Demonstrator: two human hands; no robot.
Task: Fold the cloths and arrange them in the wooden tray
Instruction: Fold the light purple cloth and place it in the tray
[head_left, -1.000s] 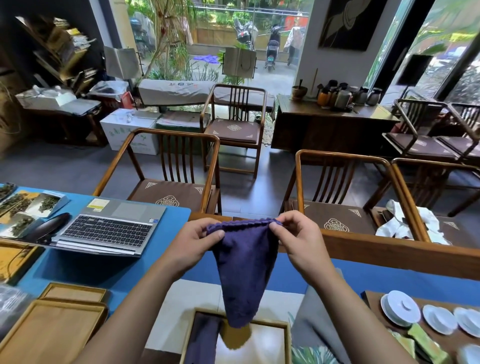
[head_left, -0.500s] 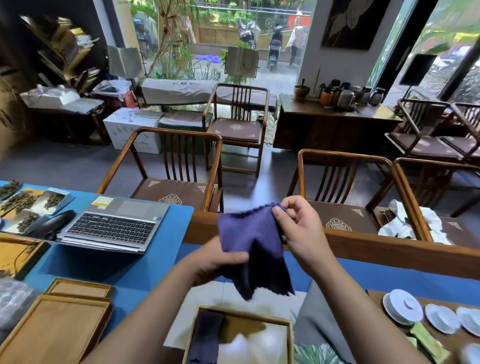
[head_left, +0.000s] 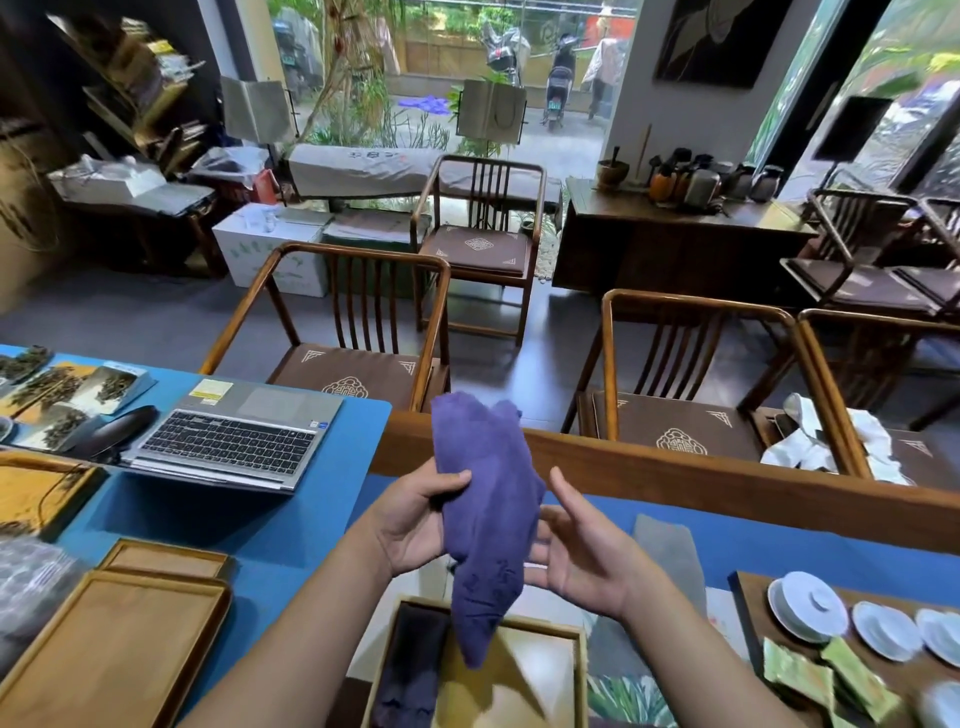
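Left hand (head_left: 415, 519) thumb curled in a grip; right hand (head_left: 582, 556) open, palm up.

The cloth (head_left: 485, 519) hangs between the left hand (head_left: 415, 525) and the right hand (head_left: 582, 556), above the wooden tray (head_left: 579, 670). In the tray's left part lies a folded cloth (head_left: 410, 670). A laptop (head_left: 234, 441) stands to the left on the table (head_left: 291, 525), and lidded cups (head_left: 852, 618) are on the right.

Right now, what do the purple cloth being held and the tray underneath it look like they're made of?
The purple cloth looks like soft, matte terry or microfibre: fuzzy surface, limp drape from the left hand. The shallow rectangular tray looks like light wood, smooth and satin, with pale brown raised rims; I can't confirm any grain.
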